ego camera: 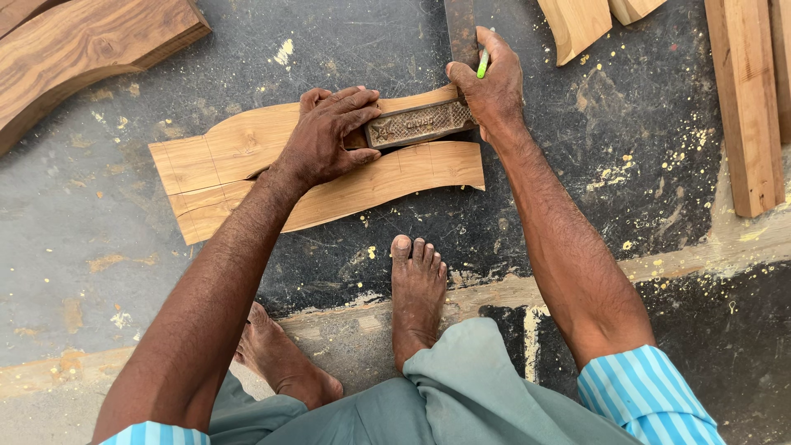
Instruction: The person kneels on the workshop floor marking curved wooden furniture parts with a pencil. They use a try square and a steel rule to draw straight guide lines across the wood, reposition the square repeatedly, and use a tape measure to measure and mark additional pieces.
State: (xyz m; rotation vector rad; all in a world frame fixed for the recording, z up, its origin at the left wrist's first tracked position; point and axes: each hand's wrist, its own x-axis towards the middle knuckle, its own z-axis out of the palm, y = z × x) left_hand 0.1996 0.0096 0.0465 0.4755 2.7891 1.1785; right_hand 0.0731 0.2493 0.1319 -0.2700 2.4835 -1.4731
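Two curved, wavy-edged wooden boards (pixel 239 165) lie side by side on the dark floor. My left hand (pixel 329 132) presses flat on the stock of a try square (pixel 416 124), a brownish metal block with a patterned face resting across the boards. Its steel blade (pixel 460 29) runs upward past the boards' right end. My right hand (pixel 492 82) grips a green pencil (pixel 483 62), its tip against the blade near the upper board's end. My bare feet (pixel 416 292) rest on the floor just below the boards.
A thick dark curved timber piece (pixel 74 49) lies at the top left. Light wooden offcuts (pixel 577 25) sit at the top. Straight timber lengths (pixel 746 99) lie along the right edge. Yellow paint specks dot the floor.
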